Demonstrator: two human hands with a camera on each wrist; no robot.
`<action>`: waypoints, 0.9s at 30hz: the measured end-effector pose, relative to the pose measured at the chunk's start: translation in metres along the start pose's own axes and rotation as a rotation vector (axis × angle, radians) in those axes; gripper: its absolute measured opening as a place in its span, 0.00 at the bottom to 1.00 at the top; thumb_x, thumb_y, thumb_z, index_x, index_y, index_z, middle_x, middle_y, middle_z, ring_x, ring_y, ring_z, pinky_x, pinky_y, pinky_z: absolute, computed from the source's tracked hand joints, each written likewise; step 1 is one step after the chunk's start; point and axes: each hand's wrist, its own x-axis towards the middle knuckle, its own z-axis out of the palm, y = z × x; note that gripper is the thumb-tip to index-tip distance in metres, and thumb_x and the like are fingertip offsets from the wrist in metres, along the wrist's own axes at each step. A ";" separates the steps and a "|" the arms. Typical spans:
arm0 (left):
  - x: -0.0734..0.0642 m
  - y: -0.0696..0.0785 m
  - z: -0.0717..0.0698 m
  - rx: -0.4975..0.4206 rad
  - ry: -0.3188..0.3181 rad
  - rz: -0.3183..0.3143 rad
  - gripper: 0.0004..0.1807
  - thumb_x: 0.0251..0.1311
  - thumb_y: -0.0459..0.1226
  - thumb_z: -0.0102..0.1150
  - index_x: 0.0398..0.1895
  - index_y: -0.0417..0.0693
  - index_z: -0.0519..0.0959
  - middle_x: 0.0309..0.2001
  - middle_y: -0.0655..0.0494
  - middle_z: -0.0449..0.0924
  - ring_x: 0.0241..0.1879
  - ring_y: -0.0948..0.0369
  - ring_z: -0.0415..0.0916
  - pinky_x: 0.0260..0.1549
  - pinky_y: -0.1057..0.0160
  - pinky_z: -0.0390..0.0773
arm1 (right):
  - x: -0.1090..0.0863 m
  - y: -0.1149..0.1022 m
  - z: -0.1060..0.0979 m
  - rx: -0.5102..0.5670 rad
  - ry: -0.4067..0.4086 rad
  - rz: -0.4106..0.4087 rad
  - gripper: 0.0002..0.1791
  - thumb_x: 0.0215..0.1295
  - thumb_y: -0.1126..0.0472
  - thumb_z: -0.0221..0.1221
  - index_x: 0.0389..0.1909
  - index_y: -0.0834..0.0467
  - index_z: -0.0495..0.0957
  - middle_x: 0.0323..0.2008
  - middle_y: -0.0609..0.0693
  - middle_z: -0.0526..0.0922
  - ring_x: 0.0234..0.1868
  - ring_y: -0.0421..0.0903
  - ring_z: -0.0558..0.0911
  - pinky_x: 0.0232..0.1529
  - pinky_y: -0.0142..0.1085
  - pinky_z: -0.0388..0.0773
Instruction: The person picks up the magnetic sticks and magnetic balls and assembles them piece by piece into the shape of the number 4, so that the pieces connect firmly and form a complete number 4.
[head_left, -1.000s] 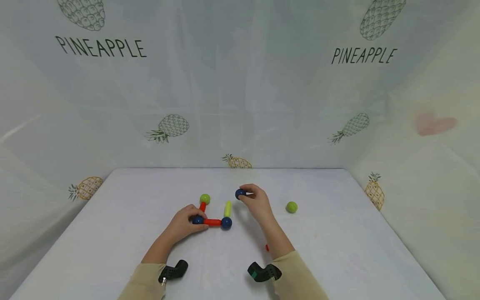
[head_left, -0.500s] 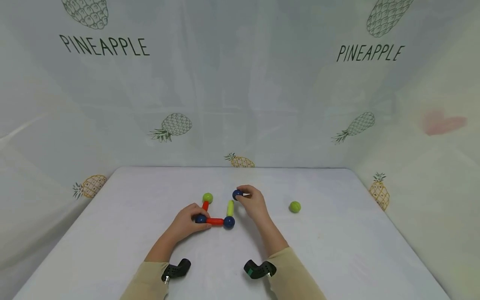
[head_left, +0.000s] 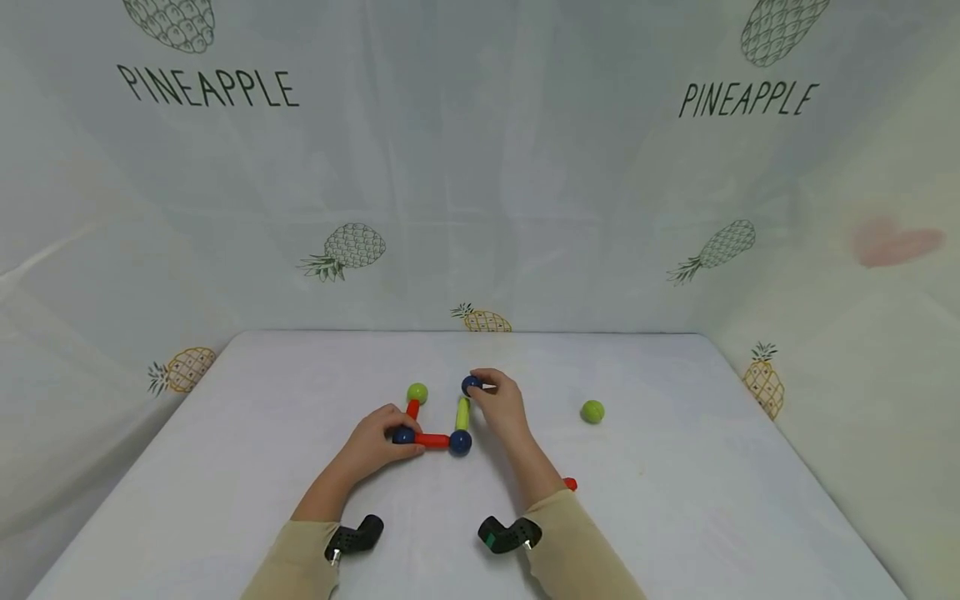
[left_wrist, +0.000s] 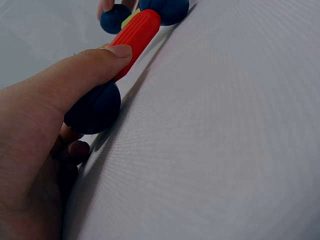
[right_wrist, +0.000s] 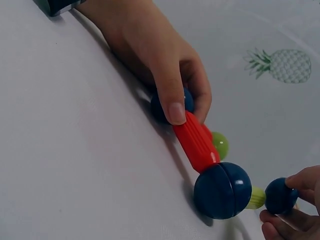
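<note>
My left hand (head_left: 375,439) grips a blue ball (head_left: 403,435) of a toy built from balls and rods, its thumb along a ribbed red rod (left_wrist: 137,37). That rod runs right to a second blue ball (head_left: 461,442). Another red rod (head_left: 413,408) leads away from the gripped corner to a green ball (head_left: 417,392). From the right corner a yellow-green rod (head_left: 462,414) points toward the back. Between thumb and fingers, my right hand (head_left: 501,408) pinches a third blue ball (right_wrist: 281,195) right at this rod's far end.
A loose green ball (head_left: 592,412) lies on the white table (head_left: 675,500) to the right. Part of a red piece (head_left: 570,483) shows beside my right forearm, which hides the remainder. Behind the table hangs a pineapple-print cloth (head_left: 525,167).
My right hand has moved left, bringing its blue ball to the far end of the yellow-green rod. The left hand keeps its grip on the corner. The head view has shifted slightly.
</note>
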 end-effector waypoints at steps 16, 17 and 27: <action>0.001 -0.003 0.001 -0.005 -0.006 0.008 0.12 0.45 0.45 0.77 0.31 0.62 0.83 0.32 0.63 0.71 0.36 0.60 0.68 0.37 0.59 0.70 | 0.001 0.008 0.009 0.005 0.037 -0.004 0.16 0.64 0.62 0.62 0.53 0.56 0.81 0.52 0.52 0.80 0.48 0.49 0.77 0.45 0.41 0.77; 0.001 -0.003 0.002 -0.006 -0.005 0.008 0.12 0.45 0.45 0.77 0.31 0.62 0.83 0.32 0.63 0.71 0.35 0.60 0.68 0.37 0.59 0.70 | 0.001 0.009 0.009 0.008 0.037 -0.004 0.16 0.64 0.62 0.62 0.53 0.56 0.81 0.52 0.52 0.80 0.48 0.50 0.77 0.45 0.41 0.77; 0.001 -0.003 0.001 0.016 0.004 0.019 0.12 0.45 0.46 0.77 0.31 0.62 0.83 0.32 0.64 0.72 0.36 0.61 0.69 0.37 0.60 0.70 | 0.001 0.015 0.009 0.029 0.031 0.008 0.16 0.65 0.61 0.61 0.54 0.58 0.80 0.52 0.53 0.80 0.50 0.50 0.78 0.48 0.42 0.76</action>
